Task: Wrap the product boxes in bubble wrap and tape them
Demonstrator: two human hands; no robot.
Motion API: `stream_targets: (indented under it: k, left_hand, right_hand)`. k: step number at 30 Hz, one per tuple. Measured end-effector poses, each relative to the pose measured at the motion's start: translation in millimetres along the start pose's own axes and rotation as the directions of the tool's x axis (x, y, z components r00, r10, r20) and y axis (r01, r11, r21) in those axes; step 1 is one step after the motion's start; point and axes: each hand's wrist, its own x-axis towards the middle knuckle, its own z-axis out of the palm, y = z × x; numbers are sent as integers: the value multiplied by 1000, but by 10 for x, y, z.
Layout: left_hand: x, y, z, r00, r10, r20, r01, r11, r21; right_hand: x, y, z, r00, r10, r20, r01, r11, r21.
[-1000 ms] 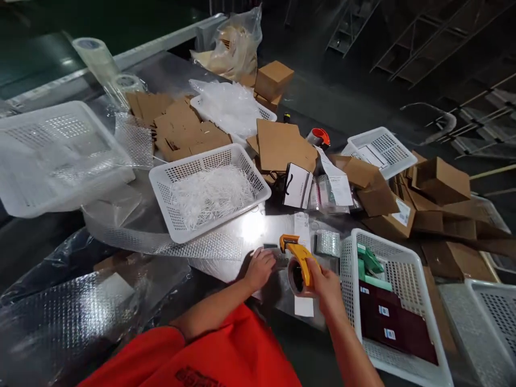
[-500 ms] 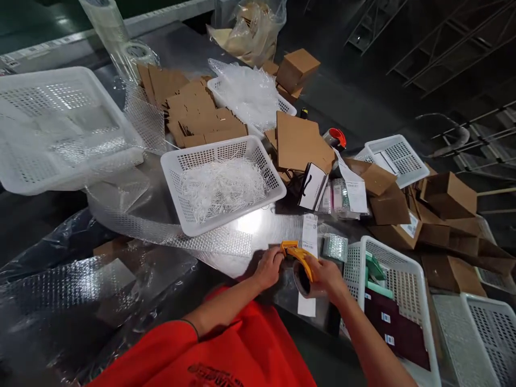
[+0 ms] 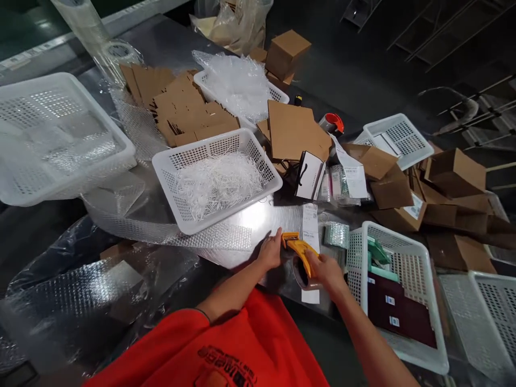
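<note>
Over the shiny metal bench (image 3: 278, 216), right hand (image 3: 327, 273) has its grip round a curved yellow plastic tape dispenser (image 3: 302, 251); left hand (image 3: 271, 252) beside it, can't tell if pinching anything. White paper strip (image 3: 310, 223), illegible print.

At nine o'clock, a white perforated plastic basket (image 3: 205, 150) holds stringy white filler (image 3: 221, 183); flat brown cardboard pieces (image 3: 191, 115) lie at ten, a cuboid brown cardboard carton (image 3: 285, 56) near twelve.
</note>
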Motion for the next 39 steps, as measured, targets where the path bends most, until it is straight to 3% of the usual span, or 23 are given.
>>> stream_targets:
  k: [4,9,13,17,20,24,27,29,32,39]
  left_hand:
    - [-17,48,-34,1000,0,-7,1,999,50]
    - [-28,90,-68,999,49,15,-50,992,113]
    - [-9,79,-67,997,57,51,-65,984,166]
    - [3,34,-103,989,111,95,-129,968,214]
    - [53,22,-188,970,155,187,-197,952,235]
    - [231,43,-355,954,57,295,-170,911,375]
    - [329,9,-462,979,34,201,-122,886,447]
    - [323,-50,-484,982,119,148,-171,896,411]
    - [248,-135,-417,964,214,157,-256,905,339]
    - [219,-118,-244,972,205,114,-233,908,348]
  right_hand:
    - [-176,15,-58,992,51,113,-56,998,39]
    - [-532,304,-38,993,60,102,-76,984,161]
    - [-840,630,136,991,110,79,-130,933,337]
    - [-989,790,407,993,104,63,-121,878,464]
    - [-1002,819,582,997,77,9,-71,856,511]
    - [-932,778,755,998,58,-39,-24,804,594]
    - [-769,664,868,995,44,-85,20,776,630]
    - [-630,577,931,994,46,-102,31,764,644]
    - [-482,506,1002,993,55,-104,27,753,658]
    - [-581,586,1110,993,77,-94,7,737,675]
